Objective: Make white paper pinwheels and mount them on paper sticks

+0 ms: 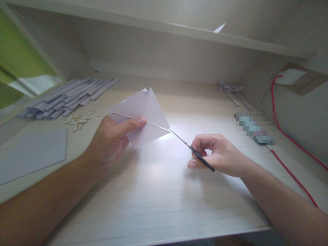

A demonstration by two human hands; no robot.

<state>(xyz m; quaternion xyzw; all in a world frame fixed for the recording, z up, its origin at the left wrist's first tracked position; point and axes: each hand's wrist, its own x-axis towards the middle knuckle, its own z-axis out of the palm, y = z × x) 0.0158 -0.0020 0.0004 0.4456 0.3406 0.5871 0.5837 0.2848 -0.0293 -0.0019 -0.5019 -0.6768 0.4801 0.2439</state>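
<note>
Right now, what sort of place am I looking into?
Probably a built-in desk nook, perhaps in a home or dormitory: a pale wood-grain desktop, a shelf above it, and a red cable at the right-hand side panel.

Pale, glare-lit desk (153, 205) beneath a shelf (128, 21), green surface (23, 51), possibly curtain, at left.

The left hand (110, 138) and the right hand (221, 153) are bare, as are the left wrist (88, 164) and the right wrist (243, 165). The left forearm (56, 191) and the right forearm (276, 201) are uncovered too, each broad at its near end and narrowing smoothly. The left thumb (130, 124) is slim with a short nail; the right thumb (196, 164) also shows a short nail.
</note>
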